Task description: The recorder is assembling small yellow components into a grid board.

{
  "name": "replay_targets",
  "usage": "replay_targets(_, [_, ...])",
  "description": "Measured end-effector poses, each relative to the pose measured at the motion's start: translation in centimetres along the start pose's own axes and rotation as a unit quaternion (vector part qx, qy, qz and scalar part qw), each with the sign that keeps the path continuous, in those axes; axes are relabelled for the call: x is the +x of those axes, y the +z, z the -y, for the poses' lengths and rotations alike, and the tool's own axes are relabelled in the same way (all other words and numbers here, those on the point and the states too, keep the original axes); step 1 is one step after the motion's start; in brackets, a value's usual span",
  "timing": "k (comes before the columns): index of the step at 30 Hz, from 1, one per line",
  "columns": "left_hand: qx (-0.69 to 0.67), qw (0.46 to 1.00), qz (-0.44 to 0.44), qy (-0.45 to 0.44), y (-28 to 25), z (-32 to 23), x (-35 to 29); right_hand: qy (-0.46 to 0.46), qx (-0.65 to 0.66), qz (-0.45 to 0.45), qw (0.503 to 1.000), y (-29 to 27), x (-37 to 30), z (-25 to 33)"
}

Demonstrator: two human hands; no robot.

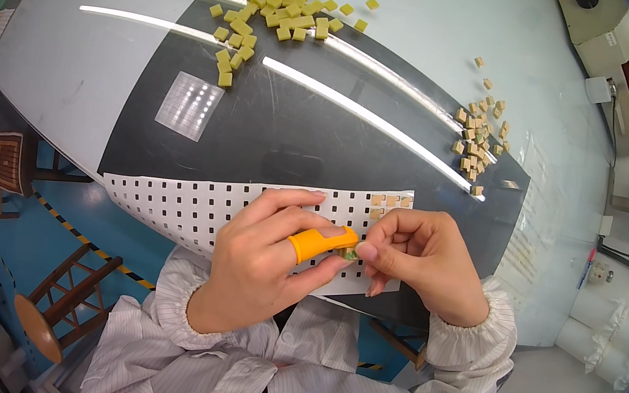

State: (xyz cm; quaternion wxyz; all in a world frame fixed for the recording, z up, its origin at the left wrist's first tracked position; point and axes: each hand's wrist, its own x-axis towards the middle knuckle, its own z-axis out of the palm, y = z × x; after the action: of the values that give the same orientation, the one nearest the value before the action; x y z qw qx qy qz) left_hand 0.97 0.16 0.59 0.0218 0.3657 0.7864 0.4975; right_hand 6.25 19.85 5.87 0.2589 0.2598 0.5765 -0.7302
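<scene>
My left hand (260, 258) wears an orange finger sleeve (321, 244) that reaches past the fingertip. Its thumb and fingers close on a small tan-and-green block (349, 254). Close against that block, my right hand (425, 262) has thumb and fingers pinched together; whatever sits between them is too small to make out. Both hands are over a white sheet (187, 230) with rows of small dark square holes. At the sheet's far right corner, several tan pieces (391, 201) lie in rows.
On the black mat (259, 131), a pile of yellow-green blocks (277, 12) lies at the far side, with a clear gridded square (190, 106) nearer. Small tan blocks (476, 139) are scattered at the right. A wooden stool (48, 319) stands lower left.
</scene>
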Motion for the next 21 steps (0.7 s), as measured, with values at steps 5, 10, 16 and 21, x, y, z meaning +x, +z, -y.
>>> replay_targets(5, [0.0, 1.0, 0.001, -0.002, -0.06, -0.04, 0.0, -0.002, 0.006, 0.0, 1.0, 0.05, -0.03, -0.06])
replay_targets(10, [0.001, 1.0, -0.001, -0.002, -0.04, -0.04, -0.03, 0.0, 0.002, -0.003, 1.0, 0.06, -0.05, -0.04])
replay_targets(16, [0.001, 1.0, -0.002, -0.003, -0.03, -0.08, 0.03, -0.007, 0.012, -0.005, 1.0, 0.08, -0.01, -0.2])
replay_targets(21, [-0.001, 1.0, 0.0, -0.007, -0.01, -0.03, 0.02, -0.001, 0.009, -0.007, 1.0, 0.11, -0.01, -0.02])
